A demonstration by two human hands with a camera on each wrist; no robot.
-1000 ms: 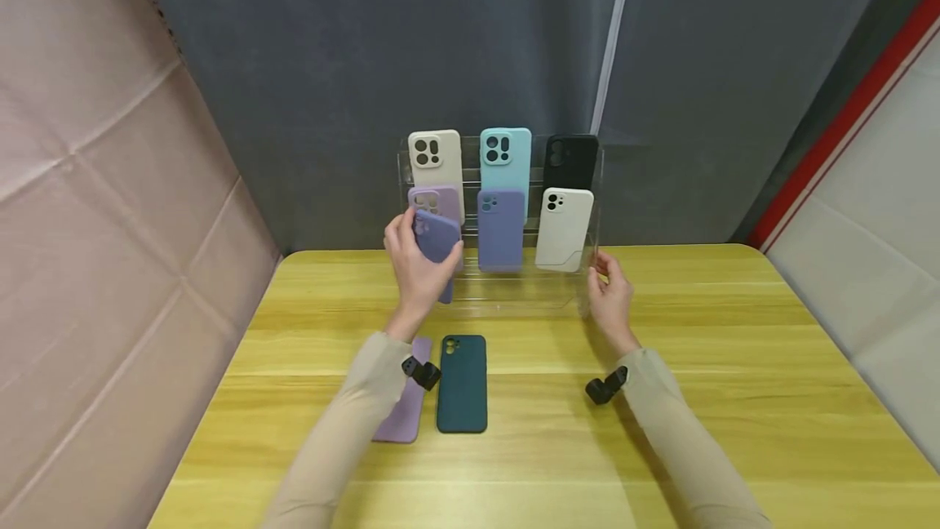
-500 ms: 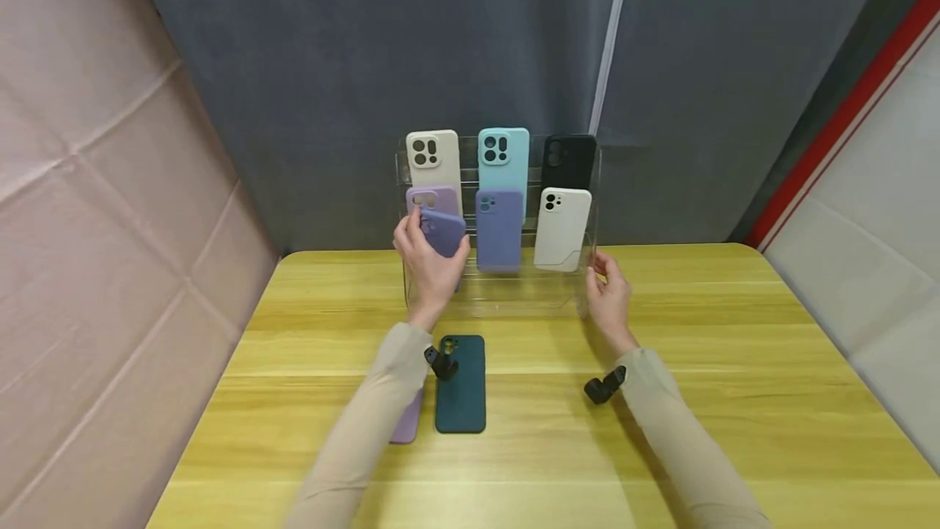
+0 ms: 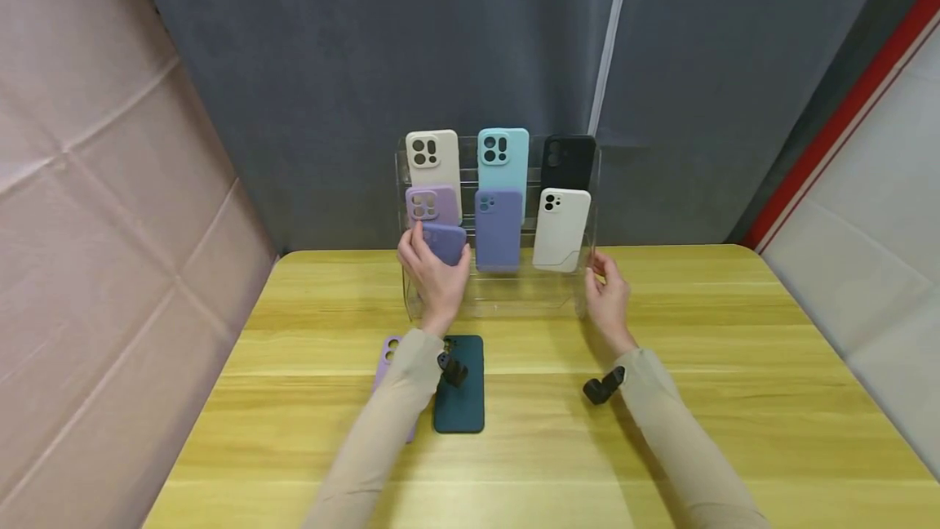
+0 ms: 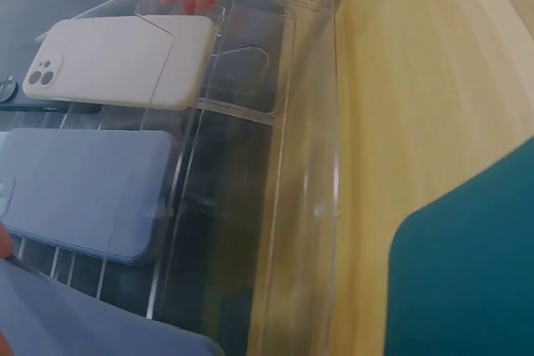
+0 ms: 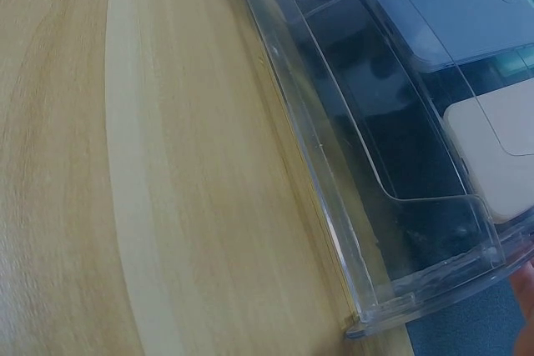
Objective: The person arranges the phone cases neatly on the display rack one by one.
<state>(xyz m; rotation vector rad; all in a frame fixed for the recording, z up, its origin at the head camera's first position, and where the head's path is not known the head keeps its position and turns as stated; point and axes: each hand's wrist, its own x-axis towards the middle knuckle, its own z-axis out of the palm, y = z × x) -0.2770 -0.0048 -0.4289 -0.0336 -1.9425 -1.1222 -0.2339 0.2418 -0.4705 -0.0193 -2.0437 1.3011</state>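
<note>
My left hand (image 3: 439,277) grips a blue-purple phone case (image 3: 445,242) by its sides, at the left front of a clear tiered display stand (image 3: 514,300). In the left wrist view part of that held case (image 4: 83,323) fills the lower left corner. My right hand (image 3: 608,292) holds the stand's right side. On the middle tier stand a lilac case (image 3: 444,201), a blue-purple case (image 3: 498,231) and a white case (image 3: 561,231). Behind them on the upper tier are a cream case (image 3: 433,152), a light blue case (image 3: 503,149) and a black case (image 3: 569,160).
A dark teal phone case (image 3: 461,398) lies on the wooden table (image 3: 543,447) in front of the stand, partly under my left wrist. Beside it a lilac case (image 3: 385,362) is mostly hidden by the left sleeve. A grey curtain (image 3: 352,88) hangs behind the table.
My left hand has moved right and down toward the stand's front with the blue-purple case, uncovering the lilac case's camera cutouts. My right hand has stayed at the stand's side.
</note>
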